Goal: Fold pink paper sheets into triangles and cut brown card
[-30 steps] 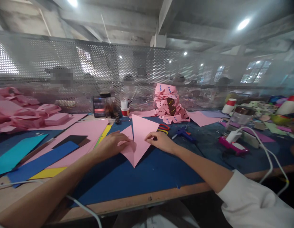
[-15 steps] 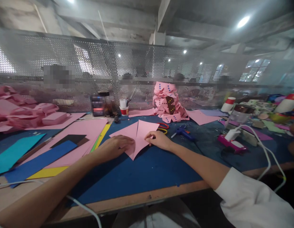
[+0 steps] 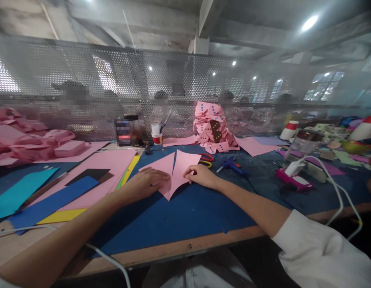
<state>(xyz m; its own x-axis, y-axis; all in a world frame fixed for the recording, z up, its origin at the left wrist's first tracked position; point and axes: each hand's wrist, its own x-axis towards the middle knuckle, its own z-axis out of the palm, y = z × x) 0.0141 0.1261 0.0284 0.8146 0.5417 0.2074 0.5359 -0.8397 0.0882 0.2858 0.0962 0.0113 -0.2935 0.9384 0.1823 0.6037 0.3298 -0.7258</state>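
A pink sheet of paper (image 3: 183, 167) with a slit running in from its far edge lies at the middle of the blue mat (image 3: 173, 224), one corner pointing towards me. My left hand (image 3: 148, 182) rests over the sheet's left part, its fingers stretched out flat on the paper. At the right edge, my right hand (image 3: 202, 176) pinches the sheet between thumb and curled fingers. Just beyond the right hand lie scissors with red and yellow handles (image 3: 207, 163), partly hidden by the paper. A blue glue gun (image 3: 233, 166) is further right.
Pink sheets (image 3: 113, 160) with blue, black and yellow strips lie left. Behind stand a pile of dotted pink pieces (image 3: 214, 128), a cup (image 3: 157, 138) and a perforated screen (image 3: 173, 80). A jar (image 3: 304, 144), magenta device (image 3: 293, 180) and white cable (image 3: 332, 184) are right.
My hands and the pink sheet hold almost the same pose. Only the camera view has shifted slightly.
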